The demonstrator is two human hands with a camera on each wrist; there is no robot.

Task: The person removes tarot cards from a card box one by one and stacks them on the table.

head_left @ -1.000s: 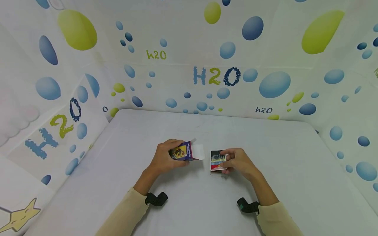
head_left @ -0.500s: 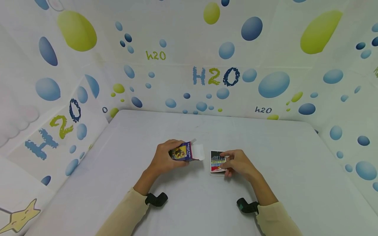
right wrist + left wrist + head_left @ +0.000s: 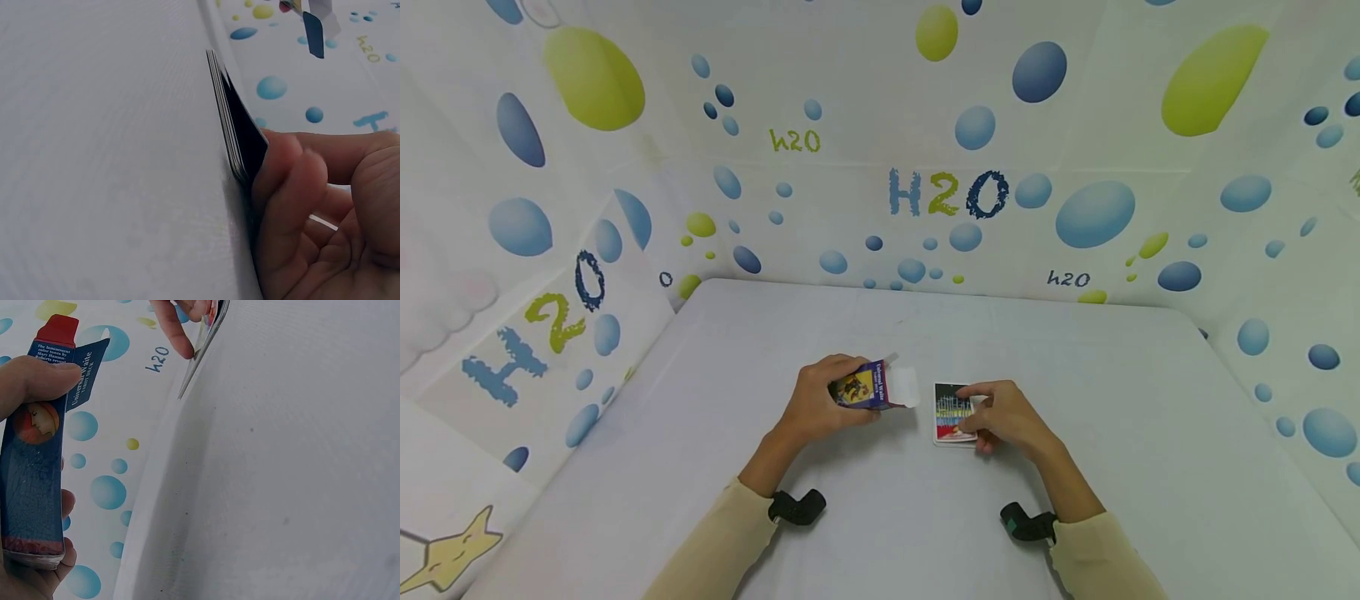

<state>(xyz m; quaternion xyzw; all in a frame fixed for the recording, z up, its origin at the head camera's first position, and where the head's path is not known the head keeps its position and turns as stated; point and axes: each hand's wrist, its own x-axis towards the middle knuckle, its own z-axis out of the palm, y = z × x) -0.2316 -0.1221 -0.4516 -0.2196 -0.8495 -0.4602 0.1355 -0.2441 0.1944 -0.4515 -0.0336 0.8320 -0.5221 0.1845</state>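
Note:
My left hand grips a blue and yellow tarot card box above the table, its open white flap facing right. In the left wrist view the thumb presses the blue side of the box, marked Universal Waite Tarot Deck. To the right of it, a thin stack of tarot cards lies on the table. My right hand pinches the right side of a colourful tarot card on top of that stack. Seen from the right wrist, this card slants up from the stack at the fingers.
A white cloth covers the table. White sheets with blue and green bubbles and H2O lettering form a back wall and side walls. Black wrist cameras sit at both cuffs.
My right hand has come slightly nearer with the tarot card, which now lies more squarely over the stack. The left hand and the box stay where they were.

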